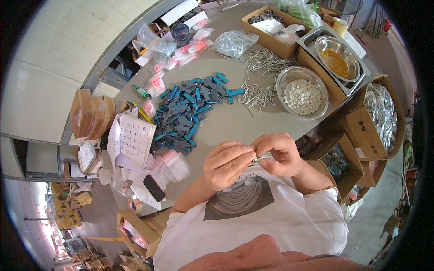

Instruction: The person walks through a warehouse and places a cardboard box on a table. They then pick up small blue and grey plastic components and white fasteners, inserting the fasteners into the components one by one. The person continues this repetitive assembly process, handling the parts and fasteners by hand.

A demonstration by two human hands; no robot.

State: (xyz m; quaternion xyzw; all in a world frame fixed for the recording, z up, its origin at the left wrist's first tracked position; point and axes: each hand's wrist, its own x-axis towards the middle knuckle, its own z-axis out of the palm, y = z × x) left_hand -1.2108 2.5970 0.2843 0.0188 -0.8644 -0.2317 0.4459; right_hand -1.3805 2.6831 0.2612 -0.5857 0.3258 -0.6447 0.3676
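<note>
My left hand and my right hand meet in front of my chest, fingertips pinched together. Between them shows a small pale, shiny piece; most of it is covered by my fingers, so its kind is unclear. Beyond my hands to the left lies a heap of blue and dark grey plastic parts. Farther right, a metal bowl holds small white pieces. Bent metal rods shaped like hex keys are scattered left of the bowl.
On the table's left side are an open notebook, clear plastic bags and a black phone. At the back stand a small fan and a cardboard box. Boxes of parts stand close on the right.
</note>
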